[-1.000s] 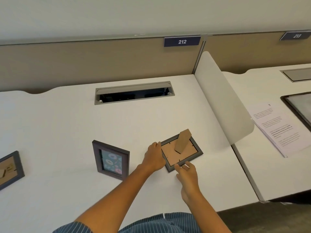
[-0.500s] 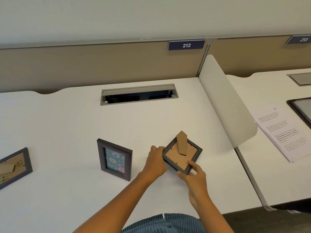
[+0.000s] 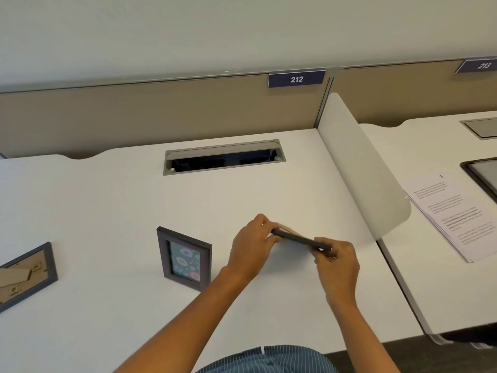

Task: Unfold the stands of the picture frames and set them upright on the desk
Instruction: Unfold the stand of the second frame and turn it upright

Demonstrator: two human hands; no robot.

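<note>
Centre of the picture, our left hand [image 3: 252,246] and right hand [image 3: 336,261] pinched the edge-on picture frame [image 3: 301,240]; best lowered squarely onto its stand.

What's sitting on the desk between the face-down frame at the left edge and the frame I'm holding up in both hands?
In the head view, one upright frame with a floral picture stands there; otherwise bare desk.

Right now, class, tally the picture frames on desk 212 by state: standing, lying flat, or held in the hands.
Standing frame: 1
Flat frame: 1
Held frame: 1
Total: 3
</note>
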